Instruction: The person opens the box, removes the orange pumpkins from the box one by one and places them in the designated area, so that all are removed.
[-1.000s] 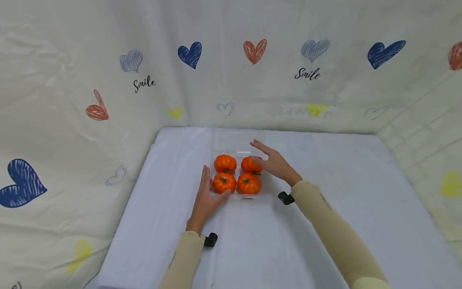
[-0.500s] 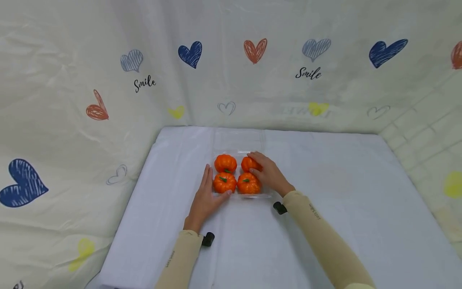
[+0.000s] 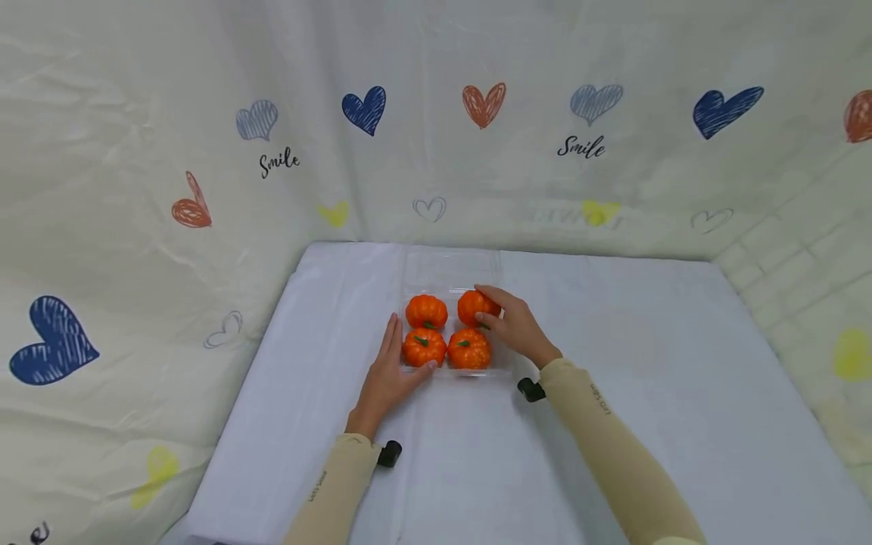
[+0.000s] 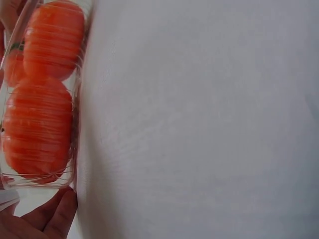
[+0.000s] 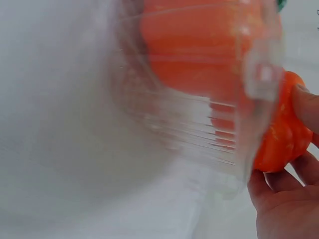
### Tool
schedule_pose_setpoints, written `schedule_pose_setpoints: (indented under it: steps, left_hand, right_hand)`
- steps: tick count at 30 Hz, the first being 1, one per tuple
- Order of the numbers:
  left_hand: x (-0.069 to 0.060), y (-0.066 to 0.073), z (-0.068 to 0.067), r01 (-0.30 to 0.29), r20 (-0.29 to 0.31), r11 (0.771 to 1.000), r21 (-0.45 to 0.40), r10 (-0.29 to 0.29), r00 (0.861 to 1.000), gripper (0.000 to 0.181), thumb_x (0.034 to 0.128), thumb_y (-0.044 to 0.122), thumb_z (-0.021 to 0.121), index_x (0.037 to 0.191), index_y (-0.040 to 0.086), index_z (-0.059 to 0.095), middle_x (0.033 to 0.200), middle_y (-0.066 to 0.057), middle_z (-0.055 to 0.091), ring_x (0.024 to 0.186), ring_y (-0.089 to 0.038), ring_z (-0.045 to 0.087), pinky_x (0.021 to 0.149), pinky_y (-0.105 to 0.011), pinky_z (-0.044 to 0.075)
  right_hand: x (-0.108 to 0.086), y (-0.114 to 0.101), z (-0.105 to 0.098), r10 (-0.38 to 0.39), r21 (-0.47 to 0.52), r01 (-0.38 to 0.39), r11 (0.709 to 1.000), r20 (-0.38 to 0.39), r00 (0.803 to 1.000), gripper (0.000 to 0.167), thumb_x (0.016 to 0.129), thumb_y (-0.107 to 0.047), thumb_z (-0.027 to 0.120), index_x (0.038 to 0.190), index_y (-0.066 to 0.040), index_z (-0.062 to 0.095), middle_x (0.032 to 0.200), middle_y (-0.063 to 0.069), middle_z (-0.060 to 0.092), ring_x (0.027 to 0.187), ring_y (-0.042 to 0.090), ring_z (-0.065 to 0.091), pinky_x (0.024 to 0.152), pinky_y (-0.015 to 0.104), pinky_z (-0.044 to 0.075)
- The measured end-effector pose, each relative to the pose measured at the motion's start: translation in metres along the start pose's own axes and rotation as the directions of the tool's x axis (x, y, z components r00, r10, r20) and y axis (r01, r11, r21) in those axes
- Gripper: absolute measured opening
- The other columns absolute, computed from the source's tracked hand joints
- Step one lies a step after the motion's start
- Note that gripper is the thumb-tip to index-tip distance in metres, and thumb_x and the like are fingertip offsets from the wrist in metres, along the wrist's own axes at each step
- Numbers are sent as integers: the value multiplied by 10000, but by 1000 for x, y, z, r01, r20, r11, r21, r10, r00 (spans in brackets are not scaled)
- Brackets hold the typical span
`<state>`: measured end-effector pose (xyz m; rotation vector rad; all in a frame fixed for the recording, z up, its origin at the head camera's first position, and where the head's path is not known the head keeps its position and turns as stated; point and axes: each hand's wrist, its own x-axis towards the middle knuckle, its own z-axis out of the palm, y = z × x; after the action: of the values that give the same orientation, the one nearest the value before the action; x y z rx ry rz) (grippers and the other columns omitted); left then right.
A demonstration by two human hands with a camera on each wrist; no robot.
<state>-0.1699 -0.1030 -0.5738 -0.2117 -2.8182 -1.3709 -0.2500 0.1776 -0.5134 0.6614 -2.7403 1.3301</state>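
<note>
A clear plastic clamshell box [image 3: 502, 362] holds several small orange pumpkins with green stems. My right hand [image 3: 515, 327] grips the far-right pumpkin [image 3: 474, 306] between thumb and fingers; in the right wrist view, this pumpkin [image 5: 285, 133] shows partly past the box's blurred wall. The near-right pumpkin [image 3: 468, 349], near-left pumpkin [image 3: 424, 347] and far-left pumpkin [image 3: 426, 312] sit in the box. My left hand [image 3: 387, 382] rests at the near-left corner, straight fingers along the left side and thumb at the front edge. The left wrist view shows its fingertips [image 4: 62, 211] beside the box.
The box's clear lid [image 3: 452, 266] lies folded back on the far side. A white cloth covers the table [image 3: 647, 341]. Behind and at the sides hangs a pale curtain [image 3: 518, 45] printed with hearts.
My right hand has come down from above the box, and its fingers have closed on the far-right pumpkin, which has shifted slightly rightward. The left hand stays at the box's corner.
</note>
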Motion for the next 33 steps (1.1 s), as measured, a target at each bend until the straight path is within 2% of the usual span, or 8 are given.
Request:
schedule_pose_setpoints:
  steps: [3,8,11,13,16,19,23,33]
  left_hand:
    - [0,2,1,13,4,1000,1,-13,1000,1144,930,683,710,1740,159,95,1786,143,-17,1605,-277,254,1231,-568,321]
    - [2,5,-1,11,9,1000,8,-11,1000,1119,941,622,734,1736,133,115,1791,119,0,1607,-287,249,1231,-576,317]
    - [2,5,-3,6,9,1000,5,-6,1000,1117,938,616,736,1733,118,129,1793,111,15,1609,-282,243,1233,-572,315]
    - [2,5,-4,7,11,1000,6,-7,1000,1120,932,629,731,1733,118,137,1793,109,26,1611,-272,240,1232,-569,317]
    - [3,4,-3,14,18,1000,11,-14,1000,1126,927,649,721,1733,123,136,1795,94,32,1616,-266,225,1232,-571,313]
    - [3,3,-2,28,24,999,15,-28,999,1134,921,662,721,1734,130,136,1798,78,33,1619,-271,214,1229,-581,311]
    - [1,2,-1,39,25,999,17,-39,999,1134,920,659,725,1736,145,127,1798,81,26,1622,-275,206,1225,-585,314]
    - [0,3,-2,9,16,1000,-7,-9,1000,1116,936,599,750,1731,108,140,1800,57,28,1621,-289,205,1227,-588,302]
  right_hand:
    - [0,-2,-4,12,35,-11,999,-26,1000,571,1031,-102,737,1567,-56,546,1542,169,572,1372,375,552,1149,545,458]
    - [1,-8,-9,71,101,-64,993,-69,995,530,1055,-172,716,1555,-73,569,1436,165,643,1118,339,616,947,470,583]
    - [-1,-9,-9,117,137,-102,985,-105,988,525,1069,-246,703,1541,-53,577,1390,174,665,1094,342,640,937,459,596]
    - [-3,-8,-9,167,168,-144,975,-136,976,527,1073,-304,693,1525,-53,592,1377,181,671,1121,357,654,967,472,591]
    - [-7,-6,-10,262,216,-222,951,-180,948,545,1076,-395,667,1507,-67,606,1374,185,670,1161,367,658,993,505,585]
    - [-10,-3,-13,342,252,-287,924,-215,915,562,1074,-470,638,1479,-81,620,1322,187,681,1121,365,664,977,498,589]
    - [-16,1,-18,405,277,-338,899,-236,883,601,1067,-528,613,1460,-73,620,1273,194,684,1065,354,667,959,462,594]
    - [-27,9,-38,457,307,-376,874,-260,851,633,1059,-563,596,1453,-69,620,1283,210,672,1061,360,670,962,452,587]
